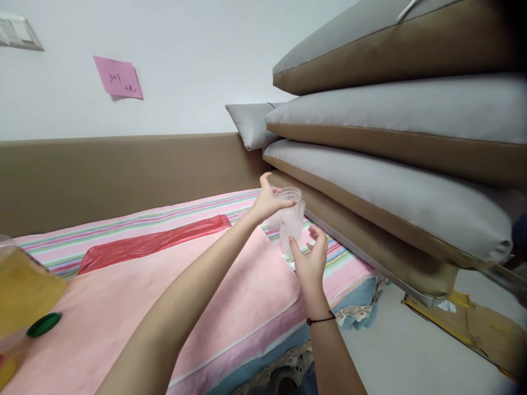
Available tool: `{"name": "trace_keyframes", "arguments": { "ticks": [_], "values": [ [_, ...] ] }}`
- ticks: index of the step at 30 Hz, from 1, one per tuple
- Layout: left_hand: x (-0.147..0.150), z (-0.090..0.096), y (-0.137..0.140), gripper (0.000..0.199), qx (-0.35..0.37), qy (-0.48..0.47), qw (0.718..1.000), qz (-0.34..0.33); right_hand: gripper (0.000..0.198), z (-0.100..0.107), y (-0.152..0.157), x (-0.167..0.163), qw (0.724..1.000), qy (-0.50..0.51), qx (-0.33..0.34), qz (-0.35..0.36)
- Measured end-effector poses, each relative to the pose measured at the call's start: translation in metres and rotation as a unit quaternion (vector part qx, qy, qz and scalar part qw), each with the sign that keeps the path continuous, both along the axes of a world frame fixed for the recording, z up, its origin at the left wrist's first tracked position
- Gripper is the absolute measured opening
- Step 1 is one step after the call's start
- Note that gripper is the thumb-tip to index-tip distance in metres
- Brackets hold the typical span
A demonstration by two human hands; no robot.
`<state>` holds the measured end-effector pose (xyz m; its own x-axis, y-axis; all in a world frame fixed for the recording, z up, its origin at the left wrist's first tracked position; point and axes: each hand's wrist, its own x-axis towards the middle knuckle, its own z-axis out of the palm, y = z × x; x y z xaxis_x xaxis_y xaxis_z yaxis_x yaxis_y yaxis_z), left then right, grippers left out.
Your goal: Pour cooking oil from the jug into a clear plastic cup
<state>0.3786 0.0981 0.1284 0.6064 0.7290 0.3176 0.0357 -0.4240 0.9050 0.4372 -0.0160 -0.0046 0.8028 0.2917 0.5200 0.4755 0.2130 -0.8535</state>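
Near the far right corner of the striped cloth (247,206), my left hand (268,204) has its thumb across the rim of a clear plastic container (291,225). Its other fingers are partly hidden behind. The container is see-through and blurred, so I cannot tell whether it is one piece or two close together. Just to the right and nearer me, my right hand (310,255) is open, its fingers curved and apart, with the thumb close to the container's lower side. A pink mat (230,274) lies under my left forearm.
A flat red plastic piece (156,241) lies behind the mat. At the left are a green lid (44,325) and a yellow item (24,291). Stacked grey-brown cushions (370,120) rise on the right, beside a small grey pillow (253,123). Flattened cardboard (486,329) is on the floor.
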Motion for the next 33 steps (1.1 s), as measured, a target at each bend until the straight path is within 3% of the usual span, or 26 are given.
{"name": "trace_keyframes", "arguments": {
  "ticks": [3, 8, 13, 16, 18, 20, 25, 28, 33],
  "values": [
    [-0.02, 0.013, -0.01, 0.112, -0.03, 0.026, 0.999, -0.036, 0.063, 0.007, 0.0, -0.001, 0.999, -0.047, 0.005, 0.005],
    [-0.044, 0.012, -0.034, 0.111, -0.08, 0.09, 0.99, -0.068, 0.064, 0.011, 0.002, -0.011, 0.997, -0.053, -0.013, 0.059],
    [-0.085, 0.031, -0.031, 0.101, -0.053, -0.038, 0.998, 0.024, 0.048, 0.005, -0.008, -0.008, 0.99, -0.054, -0.065, 0.109],
    [-0.136, 0.032, -0.021, 0.099, -0.013, -0.075, 0.992, 0.099, 0.056, -0.006, -0.017, 0.019, 0.997, 0.017, -0.061, 0.05],
    [-0.174, 0.014, -0.02, 0.099, -0.013, -0.032, 0.99, 0.14, 0.062, -0.018, -0.02, 0.042, 0.993, 0.076, -0.089, -0.013],
    [-0.209, -0.016, -0.023, 0.101, -0.029, 0.024, 0.986, 0.164, 0.063, -0.031, -0.018, 0.063, 0.977, 0.124, -0.167, -0.046],
    [-0.259, -0.095, -0.046, 0.096, -0.077, 0.082, 0.975, 0.19, 0.057, -0.058, -0.007, 0.081, 0.962, 0.152, -0.225, -0.01],
    [-0.267, -0.119, -0.059, 0.092, -0.052, 0.081, 0.977, 0.189, 0.061, -0.068, -0.003, 0.081, 0.962, 0.137, -0.237, 0.005],
    [-0.271, -0.141, -0.069, 0.097, -0.014, 0.076, 0.986, 0.149, 0.084, -0.081, 0.0, 0.088, 0.959, 0.137, -0.247, 0.006]
  ]
}}
